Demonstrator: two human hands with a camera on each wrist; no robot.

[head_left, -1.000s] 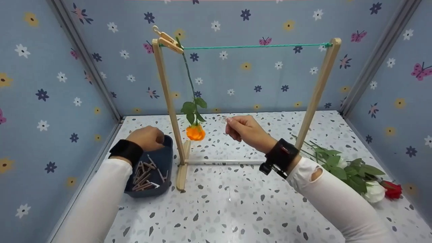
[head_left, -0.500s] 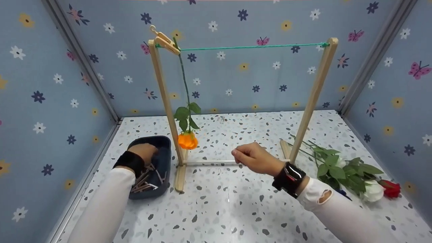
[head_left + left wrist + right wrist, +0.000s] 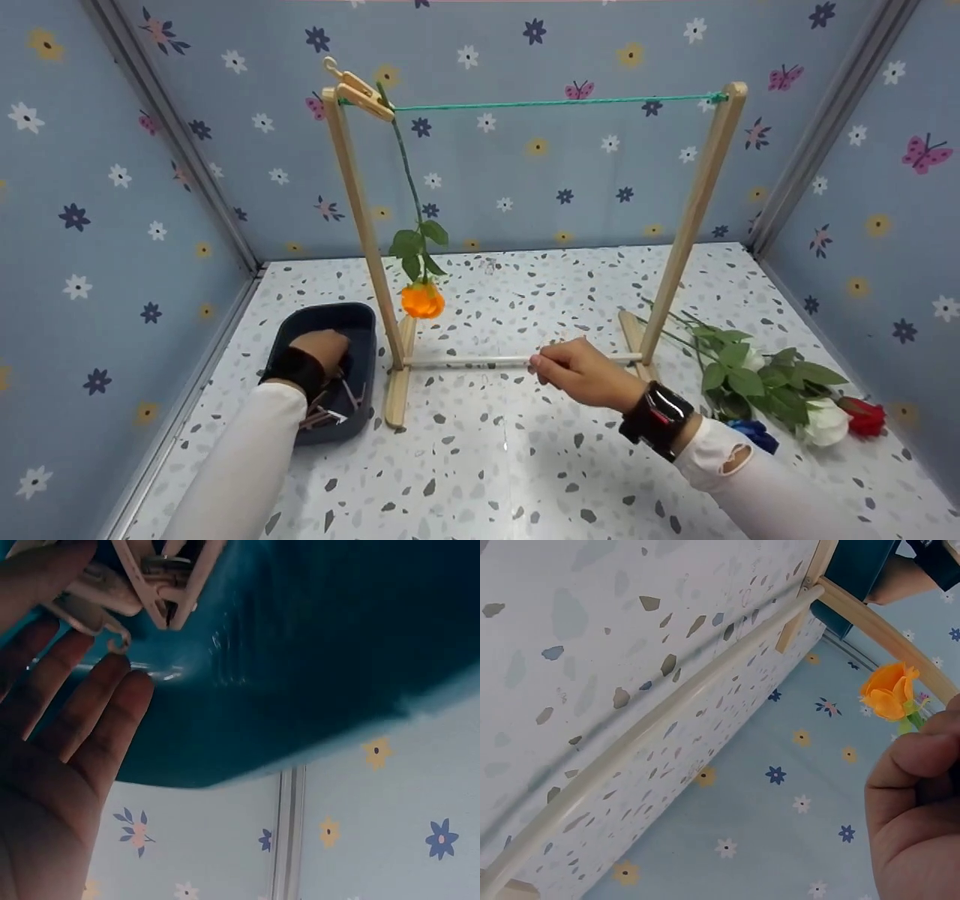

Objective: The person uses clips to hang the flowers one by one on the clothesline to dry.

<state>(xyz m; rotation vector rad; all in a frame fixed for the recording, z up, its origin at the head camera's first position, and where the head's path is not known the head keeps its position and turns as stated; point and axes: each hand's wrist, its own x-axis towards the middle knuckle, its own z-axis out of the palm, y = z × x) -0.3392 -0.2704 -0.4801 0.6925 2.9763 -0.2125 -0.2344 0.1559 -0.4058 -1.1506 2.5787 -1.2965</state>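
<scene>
In the dark blue tray [image 3: 365,319] at the near left of the table [image 3: 495,465], the left hand [image 3: 324,349] spreads straight fingers [image 3: 90,701] over light, stiff clothespins [image 3: 142,585], probably best pinched by the tails, while the right hand [image 3: 581,371] hovers curled, seemingly empty.
</scene>
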